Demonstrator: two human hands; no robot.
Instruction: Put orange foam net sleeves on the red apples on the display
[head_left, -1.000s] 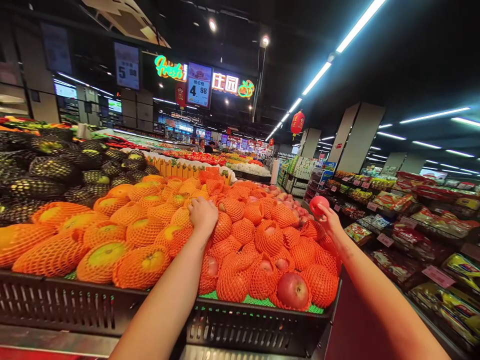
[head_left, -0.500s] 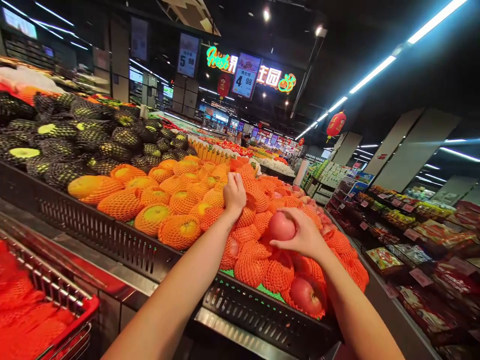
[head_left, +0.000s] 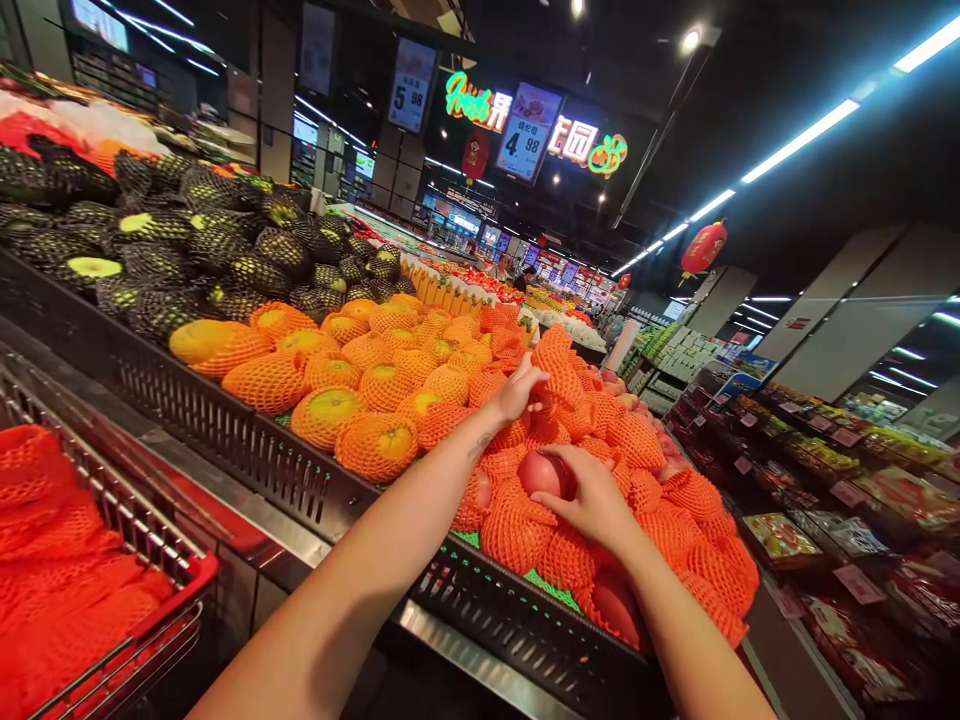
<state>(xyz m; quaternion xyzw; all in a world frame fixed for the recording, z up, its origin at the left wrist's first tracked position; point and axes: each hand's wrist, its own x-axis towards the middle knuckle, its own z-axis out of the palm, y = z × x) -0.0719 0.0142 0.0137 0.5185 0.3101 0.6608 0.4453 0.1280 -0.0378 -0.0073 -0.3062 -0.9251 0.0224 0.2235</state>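
At the fruit display, I record both hands over the right-hand heap of netted apples (head_left: 660,520). My right hand (head_left: 596,500) cups a bare red apple (head_left: 541,472), fingers curled round its near side and closed on it; the apple sits low against the heap, touching the sleeved fruit around it. The palm covers its right flank, so I judge the grip is a full wrap meant to keep a smooth, round fruit from rolling.

My left hand (head_left: 520,388) reaches further in and pinches an orange net sleeve (head_left: 559,365) near the top of the heap, fingers narrow and closed on the mesh. The sleeve stands raised above its neighbours; whether it has fruit inside I cannot tell.

A black slotted crate (head_left: 247,450) fronts the display, its wall holding the stacked fruit back from the edge. Green matting (head_left: 544,582) shows under the apples. Netted oranges (head_left: 352,400) fill the middle section, just beside the apples; dark-netted fruit (head_left: 187,260) lies further left.

A red basket (head_left: 161,625) at lower left holds more loose orange-red netting. Packaged goods (head_left: 825,490) line shelves to the right. Price signs (head_left: 529,135) hang overhead.
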